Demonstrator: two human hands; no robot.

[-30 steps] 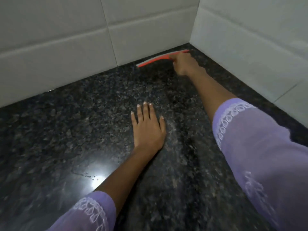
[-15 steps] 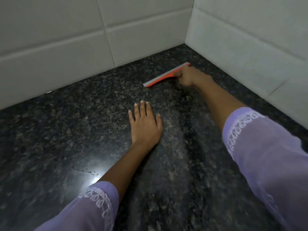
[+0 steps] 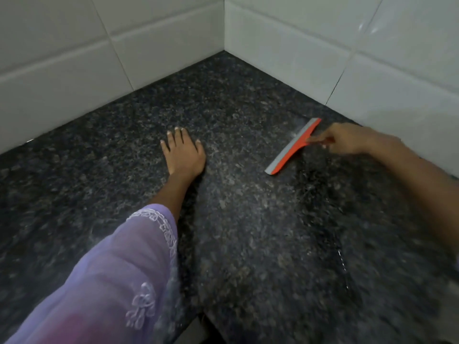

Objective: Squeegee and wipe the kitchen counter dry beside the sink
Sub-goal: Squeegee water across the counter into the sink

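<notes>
Dragged back from the corner, one orange squeegee lies blade-down on the table, gripped by the right hand; the left hand rests flat, fingers straight.

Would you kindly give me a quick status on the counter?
Left hand flat on counter. Right hand grips squeegee, blade down. Nothing in the way.

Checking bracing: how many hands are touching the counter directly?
1. The left hand lies flat on the granite counter; the right hand grips the orange squeegee near the right wall.
</notes>
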